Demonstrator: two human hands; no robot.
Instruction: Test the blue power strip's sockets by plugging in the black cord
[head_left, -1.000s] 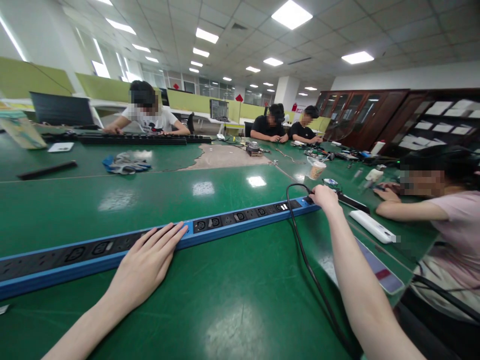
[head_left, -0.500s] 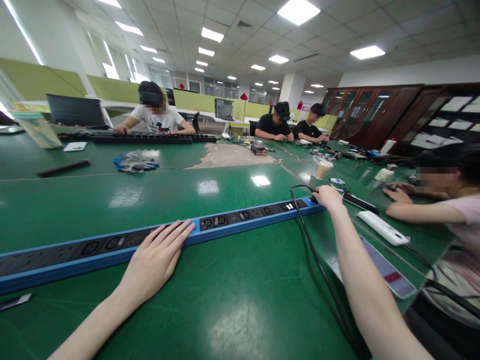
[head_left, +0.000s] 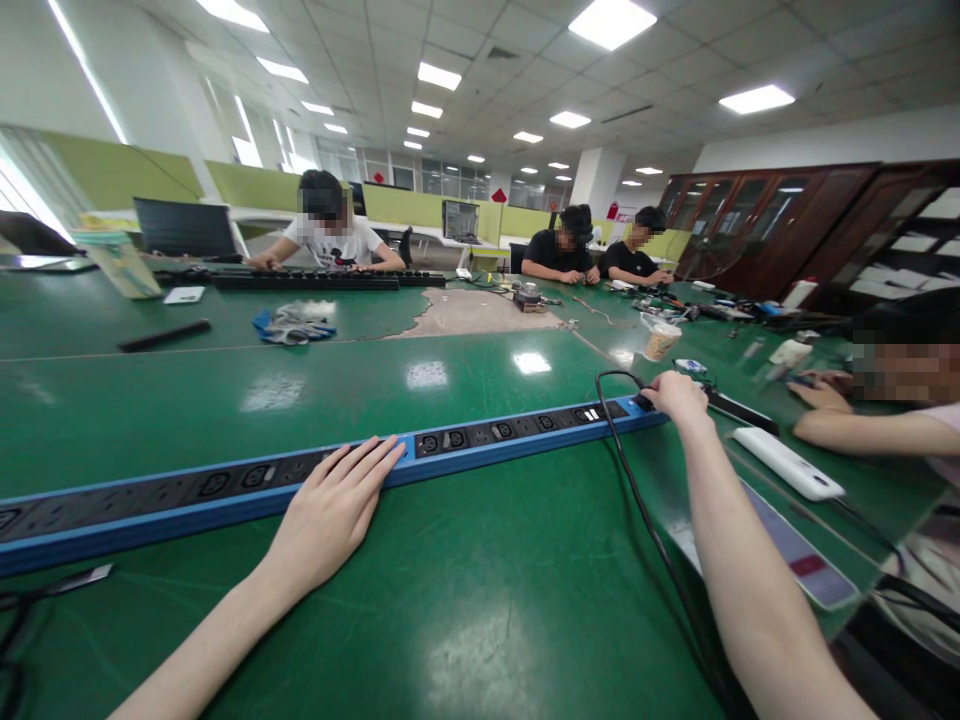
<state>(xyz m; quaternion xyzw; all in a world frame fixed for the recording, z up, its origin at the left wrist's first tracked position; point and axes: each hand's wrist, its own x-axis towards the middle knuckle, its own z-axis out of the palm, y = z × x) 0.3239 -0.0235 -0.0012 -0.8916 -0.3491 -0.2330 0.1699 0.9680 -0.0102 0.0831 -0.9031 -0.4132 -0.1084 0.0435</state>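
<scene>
A long blue power strip (head_left: 480,462) with a black face of several sockets lies across the green table. My left hand (head_left: 330,515) rests on its middle, fingers stretched out and lying flat over the sockets. At the strip's right end, my right hand (head_left: 679,398) is closed around a black plug (head_left: 643,400), which is partly hidden by the fingers. From there a black cable (head_left: 626,460) loops left over the strip's edge, then runs down toward the bottom of the view. Whether the plug sits fully in the strip's end I cannot tell.
To the right lie a white device (head_left: 787,463), a phone-like slab (head_left: 802,560) and a plastic cup (head_left: 660,340). Gloves (head_left: 292,325) and a black bar (head_left: 165,335) lie beyond the strip. A co-worker (head_left: 892,400) sits close on the right; others sit across the table.
The whole scene has shifted a little to the right in view as the head turned. Both hands keep their places on the strip and plug.
</scene>
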